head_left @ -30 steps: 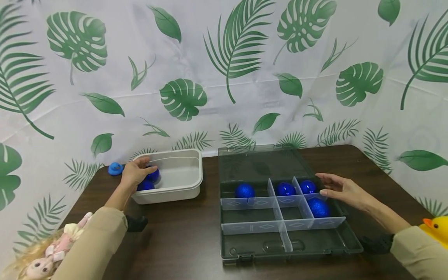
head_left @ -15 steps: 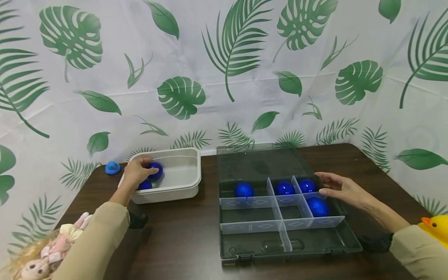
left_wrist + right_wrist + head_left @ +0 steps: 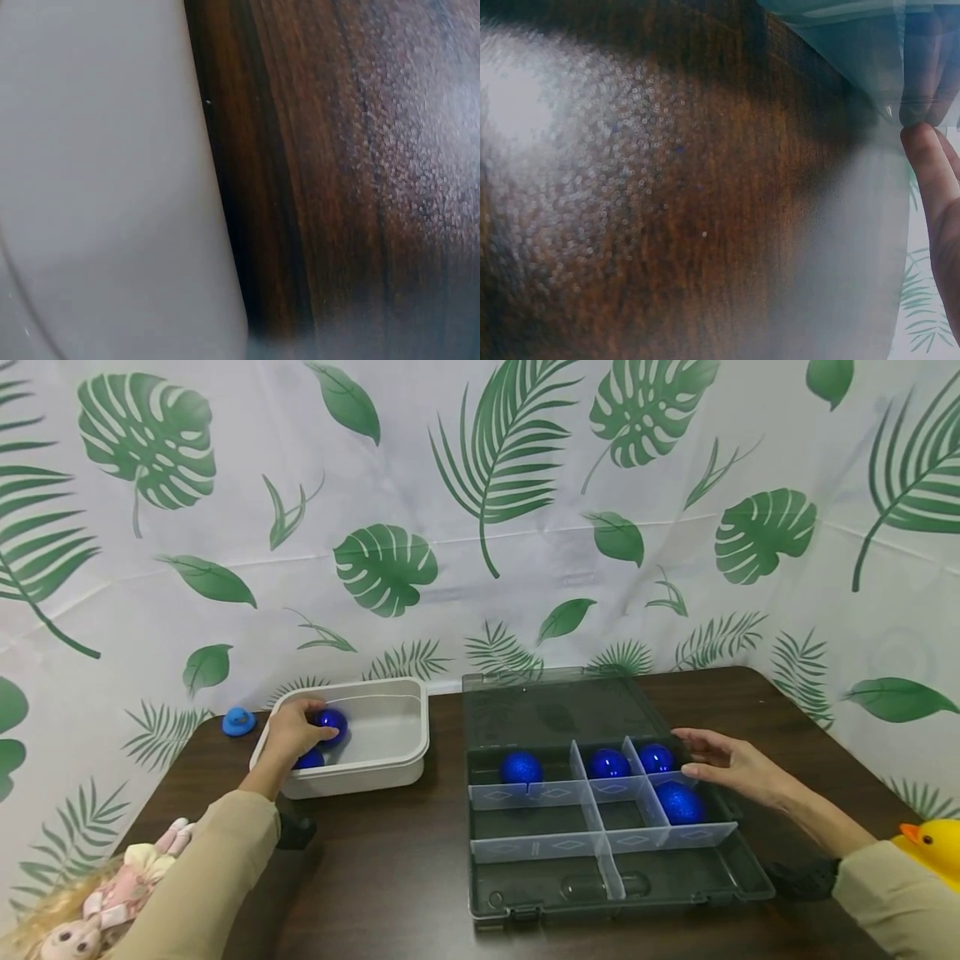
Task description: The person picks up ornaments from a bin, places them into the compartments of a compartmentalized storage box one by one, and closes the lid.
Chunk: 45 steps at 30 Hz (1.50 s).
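Observation:
My left hand (image 3: pixel 291 731) reaches into the white plastic bin (image 3: pixel 386 768) and pinches a shiny blue ball (image 3: pixel 330 720) between thumb and fingers. A second blue ball (image 3: pixel 309 759) lies below it, partly hidden by the hand. My right hand (image 3: pixel 738 768) touches the right side wall of a dark see-through divider box (image 3: pixel 622 906), whose lid (image 3: pixel 555 706) lies back. One fingertip (image 3: pixel 921 142) meets the box wall in the right wrist view. Inside the box are a glittery ball (image 3: pixel 521 768), two shiny balls (image 3: pixel 610 763) in the back row and another glittery ball (image 3: pixel 680 803) in front of them.
Clear upright dividers (image 3: pixel 525 848) split the box. A small blue duck (image 3: pixel 238 722) stands left of the bin, a doll (image 3: pixel 120 893) lies front left, and a yellow duck (image 3: pixel 933 852) is at the right. A leaf-print cloth (image 3: pixel 480 602) hangs behind the brown table (image 3: pixel 382 877).
My left hand has shifted slightly right with the ball in its fingers, and more of that ball shows. My right hand and the box stay put; the head view has turned slightly.

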Motion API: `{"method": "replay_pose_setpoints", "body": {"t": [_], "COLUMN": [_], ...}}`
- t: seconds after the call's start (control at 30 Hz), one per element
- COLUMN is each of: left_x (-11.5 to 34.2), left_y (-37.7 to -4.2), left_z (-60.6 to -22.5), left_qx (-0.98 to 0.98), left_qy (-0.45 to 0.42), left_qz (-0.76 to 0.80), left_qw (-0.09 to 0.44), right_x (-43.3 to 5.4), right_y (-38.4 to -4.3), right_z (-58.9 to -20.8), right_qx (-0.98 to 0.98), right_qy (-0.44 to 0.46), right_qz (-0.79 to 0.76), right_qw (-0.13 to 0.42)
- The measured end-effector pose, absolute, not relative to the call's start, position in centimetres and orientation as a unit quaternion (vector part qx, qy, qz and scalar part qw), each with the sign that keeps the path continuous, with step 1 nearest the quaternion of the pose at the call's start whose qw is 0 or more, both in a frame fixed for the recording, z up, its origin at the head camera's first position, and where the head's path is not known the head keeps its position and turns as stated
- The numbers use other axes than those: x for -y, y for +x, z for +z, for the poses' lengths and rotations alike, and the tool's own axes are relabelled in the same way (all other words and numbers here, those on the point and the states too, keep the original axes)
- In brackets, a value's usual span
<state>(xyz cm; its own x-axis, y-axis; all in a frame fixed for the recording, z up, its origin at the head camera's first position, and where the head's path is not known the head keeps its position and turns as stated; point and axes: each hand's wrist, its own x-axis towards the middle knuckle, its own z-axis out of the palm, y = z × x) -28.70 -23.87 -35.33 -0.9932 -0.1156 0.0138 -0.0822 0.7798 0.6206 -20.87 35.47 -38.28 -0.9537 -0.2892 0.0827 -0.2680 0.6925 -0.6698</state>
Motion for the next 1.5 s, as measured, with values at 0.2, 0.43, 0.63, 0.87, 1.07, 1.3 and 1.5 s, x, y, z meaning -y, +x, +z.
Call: {"method": "replay_pose_setpoints", "body": {"t": [0.2, 0.43, 0.63, 0.87, 1.07, 1.3, 1.5], "left_x": [24.0, 23.4, 21.0, 15.5, 9.6, 2.5, -1.7], "left_y": [-28.4, -27.6, -26.6, -25.3, -24.0, -23.0, -22.2], "left_z": [-35.3, -33.6, -31.5, -30.3, -30.0, -30.1, -30.8], "left_qx": [0.94, 0.924, 0.883, 0.8, 0.764, 0.719, 0.693], "left_qy": [0.054, 0.044, -0.035, -0.155, -0.212, -0.267, -0.292], "left_qz": [-0.335, -0.379, -0.466, -0.572, -0.587, -0.595, -0.594], "left_qw": [0.026, -0.004, -0.035, -0.096, -0.165, -0.243, -0.287], "right_x": [-35.4, -35.5, -35.5, -35.5, -35.6, -35.6, -35.6], "right_y": [-21.0, -21.1, -21.0, -20.9, -20.9, -20.9, -21.0], "right_z": [-38.5, -38.4, -38.1, -38.2, -38.2, -38.2, -38.3], "right_qx": [-0.917, -0.915, -0.919, -0.917, -0.918, -0.919, -0.913], "right_qy": [-0.148, -0.153, -0.149, -0.144, -0.14, -0.141, -0.145], "right_qz": [-0.369, -0.372, -0.364, -0.37, -0.37, -0.368, -0.38], "right_qw": [0.018, 0.02, 0.019, 0.022, 0.022, 0.018, 0.022]}}
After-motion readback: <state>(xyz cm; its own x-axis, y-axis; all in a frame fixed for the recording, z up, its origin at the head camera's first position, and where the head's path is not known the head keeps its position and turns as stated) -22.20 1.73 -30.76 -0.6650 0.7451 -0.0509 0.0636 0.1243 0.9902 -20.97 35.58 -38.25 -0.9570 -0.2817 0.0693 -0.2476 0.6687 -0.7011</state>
